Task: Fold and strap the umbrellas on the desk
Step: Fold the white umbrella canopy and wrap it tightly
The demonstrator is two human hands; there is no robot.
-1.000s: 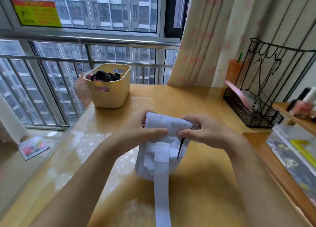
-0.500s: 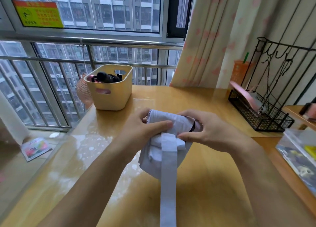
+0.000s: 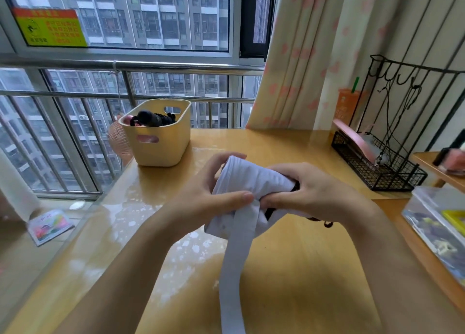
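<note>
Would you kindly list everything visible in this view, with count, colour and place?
umbrella: one, white, held above the desk centre
strap: one, white, hanging loose from the umbrella
desk: one, yellow wood
basket: one, pale yellow, back left, dark items inside
fan: one, pink, behind the basket
wire rack: one, black, right
clear box: one, right edge
curtain: cream with pink spots, back right
left hand: gripping the umbrella
right hand: gripping the umbrella

one umbrella (image 3: 251,182), two hands, one yellow basket (image 3: 161,142), one wire rack (image 3: 377,172)
</note>
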